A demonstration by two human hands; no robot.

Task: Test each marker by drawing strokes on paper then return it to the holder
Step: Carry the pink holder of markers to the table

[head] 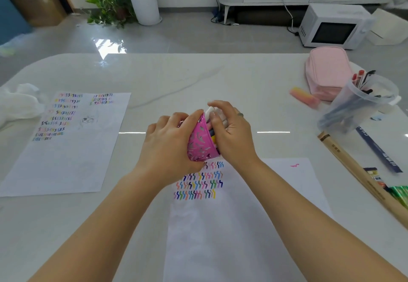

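Obs., standing by the desk (176, 78):

- The pink holder (199, 142) is off the desk, held above the far edge of the near paper (231, 215). It is tipped so its mouth faces right and slightly away from the person.
- The tilt looks deliberate. It turns the markers (213, 111) toward the right hand (231, 133), so one can be reached without digging down from above.
- The left hand (170, 140) does the steadying. Its fingers (194, 116) are curled round the holder's wall, with the thumb across the top side and the palm against the base end. The grip is closed and firm.
- The right hand covers the mouth, its fingers (220, 107) bent over the white marker ends that stick out. They are closed on the bundle. Whether they pinch a single marker or press several at once is hidden by the hand, so I cannot tell.
- Rows of coloured strokes (198, 184) lie on the near paper just below the holder. The paper sits right in front of the person, handy for the next test.
- A second sheet (72, 140), also covered in strokes, lies to the left, well apart.
- At the far right are a clear jug of pens (362, 105) and a pink pouch (326, 71).

Judgement: mid-task, either selecting a marker or seating one back in the holder.
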